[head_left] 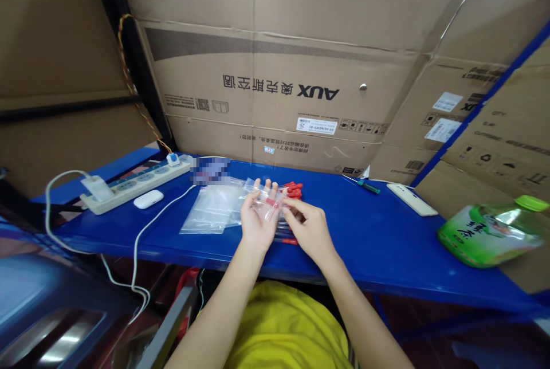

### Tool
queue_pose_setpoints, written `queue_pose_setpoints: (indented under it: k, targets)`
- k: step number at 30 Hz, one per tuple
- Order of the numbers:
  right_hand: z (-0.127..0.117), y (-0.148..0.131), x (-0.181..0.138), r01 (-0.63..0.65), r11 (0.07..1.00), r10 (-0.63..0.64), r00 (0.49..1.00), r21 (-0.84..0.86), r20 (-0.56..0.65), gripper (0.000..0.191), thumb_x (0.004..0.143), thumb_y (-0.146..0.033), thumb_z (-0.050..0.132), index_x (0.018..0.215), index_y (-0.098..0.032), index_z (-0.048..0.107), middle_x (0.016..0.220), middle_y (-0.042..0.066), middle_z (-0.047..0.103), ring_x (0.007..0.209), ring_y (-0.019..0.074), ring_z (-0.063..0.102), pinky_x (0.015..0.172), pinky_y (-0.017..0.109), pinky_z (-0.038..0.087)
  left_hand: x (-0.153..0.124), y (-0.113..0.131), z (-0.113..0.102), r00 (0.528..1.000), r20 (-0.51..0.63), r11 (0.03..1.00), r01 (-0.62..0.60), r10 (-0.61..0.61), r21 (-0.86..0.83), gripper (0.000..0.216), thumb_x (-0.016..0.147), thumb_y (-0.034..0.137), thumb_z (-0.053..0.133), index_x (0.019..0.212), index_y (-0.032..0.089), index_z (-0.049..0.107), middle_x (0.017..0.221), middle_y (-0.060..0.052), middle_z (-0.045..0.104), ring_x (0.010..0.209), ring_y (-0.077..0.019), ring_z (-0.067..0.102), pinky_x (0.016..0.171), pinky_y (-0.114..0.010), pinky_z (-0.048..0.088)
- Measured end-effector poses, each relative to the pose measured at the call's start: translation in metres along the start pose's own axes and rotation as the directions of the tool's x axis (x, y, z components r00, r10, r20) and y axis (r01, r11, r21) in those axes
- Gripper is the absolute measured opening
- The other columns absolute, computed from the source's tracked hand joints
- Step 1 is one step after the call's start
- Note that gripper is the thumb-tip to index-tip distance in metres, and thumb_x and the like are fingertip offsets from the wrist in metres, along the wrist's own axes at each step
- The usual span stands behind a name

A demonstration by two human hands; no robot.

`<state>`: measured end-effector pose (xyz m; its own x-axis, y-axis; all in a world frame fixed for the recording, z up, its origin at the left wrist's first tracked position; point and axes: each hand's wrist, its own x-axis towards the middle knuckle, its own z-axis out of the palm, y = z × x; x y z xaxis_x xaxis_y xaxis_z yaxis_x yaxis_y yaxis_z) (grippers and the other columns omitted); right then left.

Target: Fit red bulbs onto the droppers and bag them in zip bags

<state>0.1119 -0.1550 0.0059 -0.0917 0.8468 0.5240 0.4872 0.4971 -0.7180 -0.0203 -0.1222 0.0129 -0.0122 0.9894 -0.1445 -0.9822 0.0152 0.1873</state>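
My left hand [259,217] is palm up, its fingers curled up behind a small clear plastic bag [267,203] with the thumb at its left side. At the bag's right edge, the fingertips of my right hand [310,226] are pinched together on it. A red strip shows through or on the bag; I cannot tell which. Behind and beneath my hands lies a pile of thin dark pieces with red ends [293,189], partly hidden. Flat to the left of my left hand is a stack of clear plastic bags [210,208].
On the blue table [369,243] are a power strip [141,181] with a plugged-in charger and white cables, a white earbud case [148,199], a screwdriver [363,184], a white flat bar [411,199] and a green bottle [485,234]. Cardboard walls [275,8] surround it.
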Motion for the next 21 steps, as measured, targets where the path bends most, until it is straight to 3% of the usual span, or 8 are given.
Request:
queue_pose_setpoints:
  k: [3, 5, 7, 9, 14, 17, 21]
  targets:
    - [-0.028, -0.001, 0.000, 0.002, 0.995, 0.022, 0.975, -0.104, 0.223, 0.017, 0.097, -0.028, 0.066, 0.107, -0.025, 0.080, 0.076, -0.001, 0.073, 0.064, 0.0151, 0.061, 0.068, 0.026, 0.044, 0.002, 0.003, -0.003, 0.999, -0.039, 0.999, -0.028, 0.028, -0.017, 0.030, 0.087, 0.008, 0.059, 0.114, 0.022, 0.062, 0.106, -0.004, 0.073, 0.102, -0.0184, 0.074, 0.115, -0.051, 0.053]
    - [-0.044, -0.004, -0.002, -0.001, 0.979, 0.089, 0.903, -0.205, 0.419, 0.008, 0.095, -0.031, 0.074, 0.098, -0.026, 0.079, 0.074, -0.003, 0.073, 0.067, 0.0153, 0.063, 0.066, 0.026, 0.041, 0.002, 0.004, -0.004, 0.999, -0.035, 0.999, -0.033, 0.032, -0.025, 0.029, 0.087, 0.009, 0.059, 0.113, 0.022, 0.062, 0.106, -0.004, 0.073, 0.104, -0.0179, 0.074, 0.115, -0.050, 0.053]
    - [-0.052, -0.009, -0.005, 0.013, 0.948, 0.167, 0.832, -0.319, 0.529, 0.007, 0.090, -0.030, 0.080, 0.096, -0.028, 0.079, 0.077, -0.004, 0.075, 0.072, 0.0159, 0.067, 0.066, 0.025, 0.038, 0.002, 0.004, -0.004, 0.999, -0.032, 0.999, -0.035, 0.034, -0.033, 0.028, 0.087, 0.009, 0.060, 0.112, 0.022, 0.062, 0.106, -0.003, 0.073, 0.104, -0.0176, 0.074, 0.115, -0.049, 0.053]
    - [-0.051, -0.014, -0.008, 0.045, 0.901, 0.221, 0.809, -0.432, 0.545, 0.010, 0.087, -0.027, 0.082, 0.096, -0.029, 0.079, 0.083, -0.003, 0.077, 0.079, 0.0174, 0.069, 0.067, 0.026, 0.035, 0.002, 0.004, -0.003, 0.999, -0.036, 0.999, -0.036, 0.035, -0.036, 0.027, 0.088, 0.010, 0.060, 0.111, 0.022, 0.062, 0.106, -0.003, 0.073, 0.104, -0.0175, 0.074, 0.115, -0.049, 0.053]
    - [-0.036, -0.023, -0.007, 0.122, 0.792, 0.231, 0.847, -0.598, 0.479, 0.006, 0.089, -0.023, 0.073, 0.089, -0.025, 0.078, 0.094, 0.003, 0.080, 0.087, 0.0217, 0.071, 0.068, 0.029, 0.032, 0.000, 0.005, -0.003, 0.999, -0.018, 0.999, -0.028, 0.027, -0.036, 0.026, 0.088, 0.010, 0.060, 0.111, 0.022, 0.062, 0.106, -0.004, 0.073, 0.103, -0.0174, 0.074, 0.114, -0.050, 0.054]
    - [-0.041, -0.023, -0.005, 0.128, 0.821, 0.177, 0.869, -0.556, 0.462, 0.008, 0.086, -0.018, 0.070, 0.087, -0.023, 0.075, 0.094, 0.003, 0.079, 0.086, 0.0199, 0.071, 0.069, 0.029, 0.033, -0.001, 0.006, -0.002, 0.999, -0.010, 0.998, -0.035, 0.034, -0.047, 0.025, 0.088, 0.011, 0.060, 0.111, 0.021, 0.063, 0.105, -0.004, 0.073, 0.102, -0.0176, 0.074, 0.113, -0.048, 0.054]
    - [-0.068, -0.015, -0.003, 0.036, 0.901, 0.145, 0.915, -0.433, 0.377, 0.006, 0.087, -0.022, 0.068, 0.091, -0.024, 0.073, 0.077, -0.002, 0.075, 0.070, 0.0159, 0.067, 0.068, 0.027, 0.039, -0.001, 0.008, -0.001, 0.997, -0.025, 0.993, -0.081, 0.080, -0.085, 0.026, 0.089, 0.013, 0.059, 0.113, 0.022, 0.063, 0.104, -0.004, 0.074, 0.100, -0.0169, 0.074, 0.111, -0.045, 0.056]
